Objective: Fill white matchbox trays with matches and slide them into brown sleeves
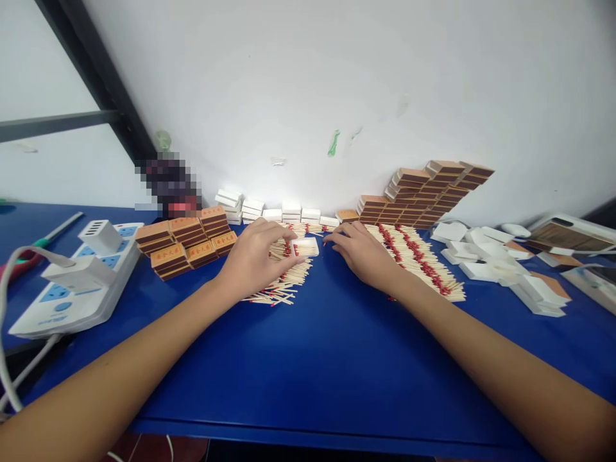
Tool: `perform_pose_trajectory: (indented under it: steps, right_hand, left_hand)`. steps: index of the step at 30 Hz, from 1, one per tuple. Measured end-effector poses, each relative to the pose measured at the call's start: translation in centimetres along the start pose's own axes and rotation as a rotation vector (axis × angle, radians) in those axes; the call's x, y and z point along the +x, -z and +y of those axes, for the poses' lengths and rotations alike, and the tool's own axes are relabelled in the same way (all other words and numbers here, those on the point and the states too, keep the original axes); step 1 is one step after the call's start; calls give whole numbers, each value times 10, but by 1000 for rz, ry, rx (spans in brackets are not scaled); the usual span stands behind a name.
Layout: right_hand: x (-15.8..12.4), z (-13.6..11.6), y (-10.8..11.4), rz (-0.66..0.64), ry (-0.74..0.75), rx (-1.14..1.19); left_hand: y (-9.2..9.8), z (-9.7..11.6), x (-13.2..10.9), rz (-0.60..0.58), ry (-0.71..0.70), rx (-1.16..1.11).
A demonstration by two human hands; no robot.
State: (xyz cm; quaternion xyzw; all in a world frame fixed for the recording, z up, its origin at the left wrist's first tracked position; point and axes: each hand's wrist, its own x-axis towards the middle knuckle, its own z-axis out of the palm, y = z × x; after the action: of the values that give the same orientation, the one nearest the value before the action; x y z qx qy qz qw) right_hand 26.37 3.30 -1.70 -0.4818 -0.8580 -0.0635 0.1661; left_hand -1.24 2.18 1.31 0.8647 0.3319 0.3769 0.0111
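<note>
In the head view, my left hand [260,256] pinches a small white matchbox tray [312,248] between thumb and fingers. A few red-tipped matches lie inside it. My right hand [362,251] is just right of the tray, fingers bent and low over the table; a red match head shows at its fingertips, the stick hidden by the hand. Under and beside my left hand spreads a pile of loose matches [276,295]. To the right of my right hand, more matches [433,269] lie in rows with red heads.
Filled-looking matchboxes [185,240] are stacked at left, and a taller matchbox stack [433,192] leans near the wall. White trays [291,212] line the back. Loose white trays [491,253] lie right. A power strip [101,282] with cables sits left on the blue table [308,372].
</note>
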Motion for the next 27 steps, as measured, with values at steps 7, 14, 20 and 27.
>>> perform_pose_trajectory:
  steps: [7,14,20,27]
  right_hand:
    - [23,8,-1,-84,4,27]
    - [43,-1,-15,-17,-33,-23]
    - [49,-3,-21,-22,-92,44]
    - [48,-4,-25,23,-87,114]
  left_hand:
    - [0,-2,0,15,-13,0]
    - [3,-2,1,11,2,2]
    - [0,-4,-1,12,-6,-1]
    - [-2,-4,-2,-2,-25,-8]
